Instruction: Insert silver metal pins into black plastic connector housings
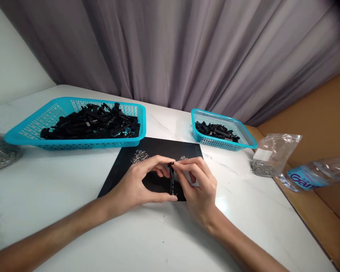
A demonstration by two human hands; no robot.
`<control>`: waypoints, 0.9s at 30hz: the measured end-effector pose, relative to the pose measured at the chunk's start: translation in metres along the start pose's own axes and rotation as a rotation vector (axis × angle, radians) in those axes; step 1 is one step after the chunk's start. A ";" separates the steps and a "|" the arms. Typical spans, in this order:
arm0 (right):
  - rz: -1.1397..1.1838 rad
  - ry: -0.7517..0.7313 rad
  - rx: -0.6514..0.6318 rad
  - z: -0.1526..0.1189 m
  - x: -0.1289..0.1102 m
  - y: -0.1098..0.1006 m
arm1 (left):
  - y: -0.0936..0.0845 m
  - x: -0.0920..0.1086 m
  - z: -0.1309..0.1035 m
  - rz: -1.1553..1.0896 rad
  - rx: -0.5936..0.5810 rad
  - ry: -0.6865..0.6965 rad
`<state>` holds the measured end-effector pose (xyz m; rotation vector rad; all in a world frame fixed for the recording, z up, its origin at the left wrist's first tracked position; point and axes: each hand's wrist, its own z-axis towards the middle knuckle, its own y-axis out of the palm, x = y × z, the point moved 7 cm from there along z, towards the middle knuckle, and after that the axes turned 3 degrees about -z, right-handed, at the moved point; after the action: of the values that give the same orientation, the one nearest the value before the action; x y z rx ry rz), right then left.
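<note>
Between thumb and forefinger, my left hand (138, 181) grips a slim black plastic part (172, 181) by its two ends, holding it lengthwise away from me. My right hand (200, 181) pinches at the far end of that part; whether a small piece sits between those fingertips is too small to tell. Beneath both hands lies a black mat (116, 172). A pile of small metal pieces (139, 156) rests on the mat behind my left hand, and a smaller metal pile (183, 158) shows behind my right fingers.
A large blue basket (73, 142) of black plastic parts stands at the back left, a smaller blue basket (223, 142) at the back right. Bags of metal pieces lie at far left (2, 153) and right (265, 166). A plastic bottle (314, 175) lies by the right edge.
</note>
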<state>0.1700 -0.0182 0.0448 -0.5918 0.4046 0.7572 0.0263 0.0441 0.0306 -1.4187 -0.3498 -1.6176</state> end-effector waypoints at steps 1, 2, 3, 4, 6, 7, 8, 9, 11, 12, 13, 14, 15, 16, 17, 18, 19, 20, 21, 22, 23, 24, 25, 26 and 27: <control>-0.012 -0.021 -0.019 0.000 0.000 0.001 | 0.000 0.000 0.000 0.004 0.001 0.004; -0.024 -0.040 -0.038 -0.001 -0.001 0.001 | 0.000 0.000 -0.001 0.010 0.001 0.006; -0.035 -0.054 -0.055 -0.001 -0.001 0.001 | 0.000 0.000 -0.001 0.017 0.003 0.007; -0.042 -0.063 -0.069 -0.001 0.000 0.001 | -0.001 0.000 -0.001 0.026 0.007 0.004; -0.046 -0.075 -0.099 -0.003 0.001 0.002 | -0.002 -0.001 -0.002 0.047 0.015 -0.002; -0.045 -0.079 -0.112 -0.004 0.002 0.003 | -0.002 -0.001 -0.002 0.057 0.017 0.002; -0.039 -0.080 -0.124 -0.005 0.003 0.004 | -0.003 -0.001 -0.002 0.065 0.018 0.007; -0.029 -0.077 -0.137 -0.006 0.004 0.004 | -0.003 -0.001 -0.002 0.071 0.017 0.013; 0.007 -0.059 -0.163 -0.005 0.004 0.005 | -0.005 -0.002 -0.002 0.084 0.011 0.018; 0.034 -0.038 -0.178 -0.004 0.004 0.005 | -0.006 -0.003 -0.002 0.091 0.010 0.013; 0.066 -0.008 -0.198 -0.002 0.005 0.004 | -0.007 -0.005 -0.002 0.095 0.010 0.003; 0.101 0.033 -0.218 0.001 0.006 0.004 | -0.008 -0.006 -0.002 0.097 0.008 -0.009; 0.139 0.082 -0.235 0.004 0.007 0.003 | -0.008 -0.006 -0.002 0.097 0.001 -0.020; 0.179 0.135 -0.247 0.007 0.009 0.003 | -0.009 -0.007 -0.002 0.097 -0.007 -0.027; 0.222 0.188 -0.253 0.010 0.012 0.002 | -0.008 -0.007 -0.002 0.097 -0.018 -0.030; 0.263 0.236 -0.254 0.011 0.015 0.002 | -0.008 -0.006 -0.002 0.097 -0.025 -0.029; 0.298 0.282 -0.249 0.013 0.018 0.001 | -0.008 -0.005 -0.002 0.099 -0.028 -0.027; 0.328 0.325 -0.244 0.013 0.022 0.001 | -0.009 -0.005 -0.002 0.102 -0.028 -0.026; 0.353 0.367 -0.243 0.013 0.026 0.002 | -0.009 -0.004 -0.002 0.111 -0.025 -0.025; 0.375 0.412 -0.248 0.012 0.030 0.004 | -0.009 -0.003 -0.001 0.127 -0.024 -0.025; 0.395 0.456 -0.255 0.010 0.034 0.005 | -0.009 -0.002 -0.001 0.149 -0.024 -0.027; 0.416 0.495 -0.264 0.009 0.037 0.007 | -0.009 -0.002 -0.001 0.173 -0.024 -0.029; 0.434 0.526 -0.273 0.008 0.039 0.008 | -0.009 -0.002 -0.001 0.194 -0.025 -0.031; 0.448 0.548 -0.280 0.008 0.041 0.009 | -0.008 -0.001 -0.001 0.210 -0.025 -0.031; 0.455 0.567 -0.284 0.007 0.042 0.009 | -0.008 -0.001 -0.001 0.219 -0.023 -0.029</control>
<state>0.1925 0.0137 0.0245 -1.0045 0.9873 1.0896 0.0191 0.0482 0.0317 -1.4458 -0.1846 -1.4288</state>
